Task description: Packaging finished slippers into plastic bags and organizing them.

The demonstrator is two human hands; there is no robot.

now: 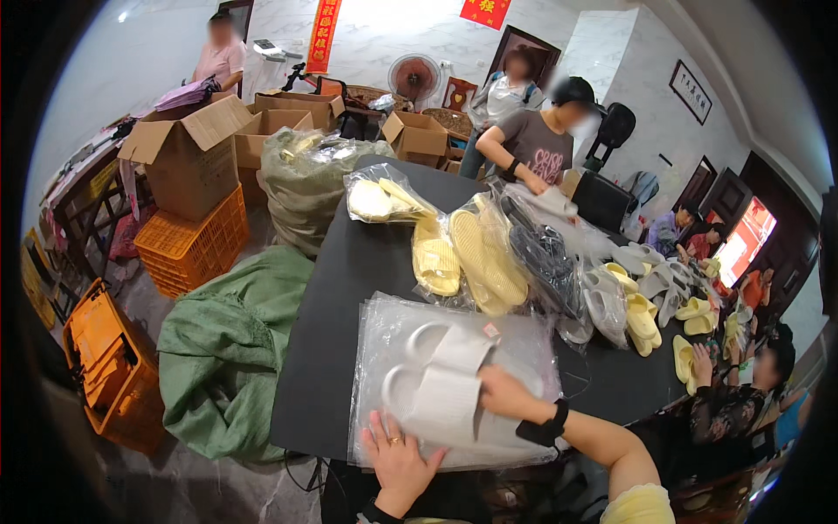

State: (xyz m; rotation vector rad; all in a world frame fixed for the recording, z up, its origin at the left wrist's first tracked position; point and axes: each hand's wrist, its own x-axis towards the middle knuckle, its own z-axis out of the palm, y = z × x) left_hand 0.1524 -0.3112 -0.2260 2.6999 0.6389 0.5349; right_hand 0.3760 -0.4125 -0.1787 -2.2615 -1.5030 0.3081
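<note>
A pair of pale grey slide slippers lies over a stack of transparent plastic bags on the black table. My right hand closes around the slippers at their strap end; its fingertips are partly hidden. At the stack's near edge, my left hand presses flat on the bags with fingers spread, just below the slippers' heels. Beyond the stack lie bagged yellow slippers and bagged black slippers.
Loose yellow and grey slippers line the black table to the right, where co-workers sit. Another person stands across the table. On the left are a green cloth sack, orange crates and cardboard boxes.
</note>
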